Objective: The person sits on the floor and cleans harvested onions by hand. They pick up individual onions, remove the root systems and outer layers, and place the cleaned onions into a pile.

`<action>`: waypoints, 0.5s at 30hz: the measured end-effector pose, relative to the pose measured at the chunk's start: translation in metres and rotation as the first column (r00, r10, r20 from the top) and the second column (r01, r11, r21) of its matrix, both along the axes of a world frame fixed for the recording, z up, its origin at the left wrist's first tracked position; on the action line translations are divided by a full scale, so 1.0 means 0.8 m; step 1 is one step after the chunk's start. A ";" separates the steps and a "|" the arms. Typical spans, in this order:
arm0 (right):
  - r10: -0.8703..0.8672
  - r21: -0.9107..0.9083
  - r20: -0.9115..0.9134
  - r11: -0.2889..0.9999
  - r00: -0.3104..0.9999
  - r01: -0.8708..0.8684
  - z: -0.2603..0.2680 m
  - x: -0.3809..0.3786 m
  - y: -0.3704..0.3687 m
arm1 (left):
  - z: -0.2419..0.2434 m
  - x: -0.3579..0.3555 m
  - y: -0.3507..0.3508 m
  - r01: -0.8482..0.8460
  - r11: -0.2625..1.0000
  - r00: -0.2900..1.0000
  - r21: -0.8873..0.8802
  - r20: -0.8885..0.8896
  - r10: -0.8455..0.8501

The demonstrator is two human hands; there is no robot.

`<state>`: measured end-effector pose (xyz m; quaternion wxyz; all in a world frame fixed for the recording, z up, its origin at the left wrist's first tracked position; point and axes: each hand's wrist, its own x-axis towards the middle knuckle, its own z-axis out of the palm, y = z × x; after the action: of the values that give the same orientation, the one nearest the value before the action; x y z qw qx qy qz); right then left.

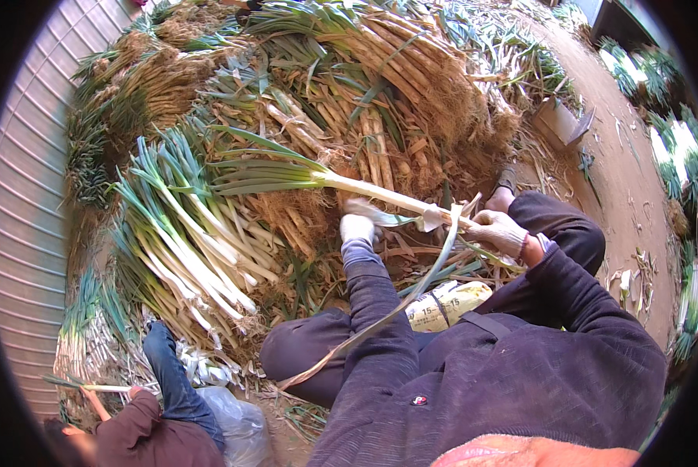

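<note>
My right hand [498,233], in a pale knit glove, is closed around the root end of a long green onion [378,191]. The onion's stalk slants up to the left, its green leaves fanned out. Beside the stalk, my left hand [358,227], gloved and partly blurred, grips a loosened outer leaf [393,218] that joins the stalk near my right hand. Another long dry leaf [407,300] hangs from the stalk across my left arm. Left of my hands lies a pile of peeled green onions [200,251] with white stalks.
Unpeeled onion bundles [407,64] with dirty roots are heaped ahead. A printed yellow-white sack [451,306] is between my legs. A co-worker [156,432] at lower left holds an onion near a clear plastic bag [238,426]. A box-like object [559,122] stands at upper right; white-stalked bundles line the right edge.
</note>
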<state>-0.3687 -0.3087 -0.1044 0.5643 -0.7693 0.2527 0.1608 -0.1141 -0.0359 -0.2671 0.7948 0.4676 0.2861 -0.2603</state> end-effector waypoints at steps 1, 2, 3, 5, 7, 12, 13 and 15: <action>-0.044 0.150 -0.027 0.988 0.999 0.048 0.005 -0.007 0.003 | -0.003 0.009 0.004 -0.144 0.986 0.989 -0.084 -0.045 0.141; -0.073 0.383 -0.043 0.920 0.996 0.084 0.009 -0.015 0.003 | 0.000 0.017 0.006 -0.190 0.954 0.982 -0.230 -0.035 0.188; -0.012 0.621 -0.093 0.781 0.996 0.068 0.011 -0.019 0.003 | 0.004 0.018 0.007 -0.242 0.913 0.968 -0.329 -0.019 0.249; -0.076 0.849 -0.331 0.411 0.941 0.332 0.011 -0.044 0.005 | 0.020 0.012 0.006 -0.336 0.754 0.920 -0.564 -0.025 0.392; 0.147 0.951 -0.289 0.155 0.946 0.267 0.004 -0.063 0.005 | 0.040 0.014 0.016 -0.214 0.504 0.894 -0.837 0.041 0.447; 0.186 0.122 -0.173 0.978 0.967 -0.167 -0.030 -0.077 0.039 | 0.067 0.034 0.018 -0.381 0.665 0.861 -0.642 0.015 0.508; 0.306 -0.259 -0.061 0.915 0.950 -0.311 -0.031 -0.074 0.047 | 0.068 0.041 0.016 -0.404 0.703 0.862 -0.586 0.014 0.507; 0.172 -0.101 -0.039 0.979 0.984 -0.175 -0.019 -0.068 0.061 | 0.071 0.053 0.010 -0.418 0.779 0.874 -0.467 0.028 0.485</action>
<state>-0.4228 -0.2597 -0.1197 0.5036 -0.8142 0.2010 0.2076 -0.0721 -0.0282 -0.2105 0.9383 0.2075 0.2631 -0.0856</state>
